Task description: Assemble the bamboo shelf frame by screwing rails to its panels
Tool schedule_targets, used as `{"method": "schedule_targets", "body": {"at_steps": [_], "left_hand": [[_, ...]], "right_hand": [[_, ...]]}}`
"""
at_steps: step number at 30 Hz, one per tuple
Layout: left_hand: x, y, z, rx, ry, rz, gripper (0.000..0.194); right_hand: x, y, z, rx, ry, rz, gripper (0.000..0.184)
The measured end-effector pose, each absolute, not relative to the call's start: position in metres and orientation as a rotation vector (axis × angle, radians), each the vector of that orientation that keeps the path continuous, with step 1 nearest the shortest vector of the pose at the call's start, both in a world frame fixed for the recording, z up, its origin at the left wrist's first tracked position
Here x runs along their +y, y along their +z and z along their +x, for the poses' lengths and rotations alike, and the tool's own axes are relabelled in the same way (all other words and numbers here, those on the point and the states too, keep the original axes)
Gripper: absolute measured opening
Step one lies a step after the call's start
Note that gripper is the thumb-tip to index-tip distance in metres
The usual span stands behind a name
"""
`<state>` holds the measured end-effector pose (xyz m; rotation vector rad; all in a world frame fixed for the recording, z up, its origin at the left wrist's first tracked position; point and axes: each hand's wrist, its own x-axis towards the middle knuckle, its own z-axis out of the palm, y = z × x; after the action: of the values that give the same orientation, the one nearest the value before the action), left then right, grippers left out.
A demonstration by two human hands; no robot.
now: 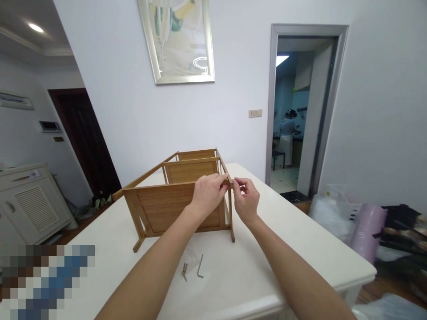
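A brown wooden shelf unit [180,204] with slatted frames and flat panels lies on its side on a white table. My left hand [208,191] is closed round its near right corner, thumb and fingers gripping the rail there. On the outer side of that same corner, my right hand [246,195] pinches with thumb and forefinger; whatever is between the fingertips is too small to make out. Nearer to me on the tabletop lie a few brass-coloured screws [184,271] and a bent hex key [200,267].
The white table [283,240] has its right edge beyond my right arm. A pink wrapped roll [368,231] and clear plastic bags [332,218] are on the floor at right. Through the doorway a person [287,133] stands in another room.
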<state>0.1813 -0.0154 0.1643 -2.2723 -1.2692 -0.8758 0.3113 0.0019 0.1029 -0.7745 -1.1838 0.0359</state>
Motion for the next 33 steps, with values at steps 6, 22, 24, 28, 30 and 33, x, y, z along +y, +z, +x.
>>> {"method": "schedule_targets", "body": {"at_steps": [6,22,24,28,30,33], "left_hand": [[-0.0133,0.1639,0.1806,-1.303,-0.87,-2.27,0.029],[-0.0128,0.1636,0.1814,-1.31,-0.854,-2.26,0.029],[-0.0127,0.1633,0.1814,-1.31,-0.852,-2.258,0.029],[-0.0135,0.1633,0.1812,-1.312,-0.844,-2.25,0.028],[-0.0141,0.1636,0.1811,-1.309,-0.838,-2.25,0.028],[-0.0143,0.1642,0.181,-1.307,-0.84,-2.251,0.028]], "right_hand": [[0.0021,0.1023,0.3138,-1.205,0.034,-0.766,0.015],[0.0039,0.0999,0.3169,-1.263,-0.058,-0.7,0.013],[0.0038,0.0996,0.3171,-1.264,-0.058,-0.702,0.013],[0.0044,0.1003,0.3177,-1.265,-0.047,-0.7,0.013],[0.0044,0.1013,0.3177,-1.265,-0.028,-0.712,0.015],[0.0034,0.103,0.3171,-1.264,0.012,-0.742,0.018]]}}
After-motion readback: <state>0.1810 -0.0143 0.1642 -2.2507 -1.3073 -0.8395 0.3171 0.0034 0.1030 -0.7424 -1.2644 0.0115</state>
